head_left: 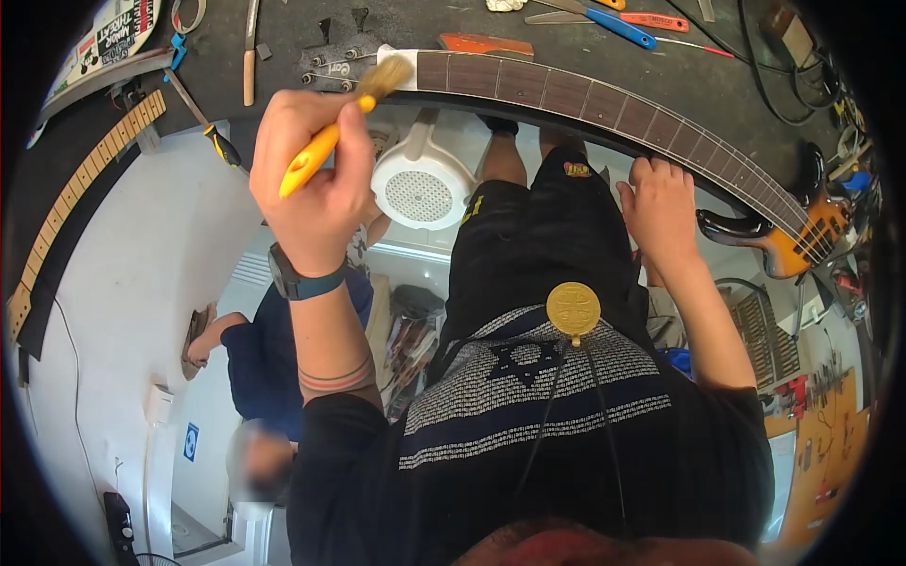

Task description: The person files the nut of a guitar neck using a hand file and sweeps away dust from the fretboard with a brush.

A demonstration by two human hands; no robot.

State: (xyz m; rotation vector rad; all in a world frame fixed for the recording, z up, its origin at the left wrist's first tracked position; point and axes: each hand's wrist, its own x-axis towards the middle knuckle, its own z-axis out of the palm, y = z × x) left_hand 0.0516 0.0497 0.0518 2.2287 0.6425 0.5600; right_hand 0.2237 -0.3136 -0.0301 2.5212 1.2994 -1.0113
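My left hand (316,165), with a watch on its wrist, is closed around the yellow handle of a paintbrush (316,156). The brush's bristles are over a white patch (406,71) where the fretboard meets the headstock. A bass guitar lies across the bench, its dark fretboard (566,94) curving to the right in this wide view. Its headstock (344,71) with tuners is partly behind the brush. At the front edge near the fretboard, my right hand (661,208) rests with bent fingers; their tips are partly hidden. The sunburst body (793,245) is at right.
On the bench (377,24) lie a file (251,57), blue-handled (623,28) and red-handled (651,21) tools, an orange piece (486,44) and a cable (755,75). Another neck (85,193) and a screwdriver (222,146) are at left. Another person (264,349) is beyond my left arm.
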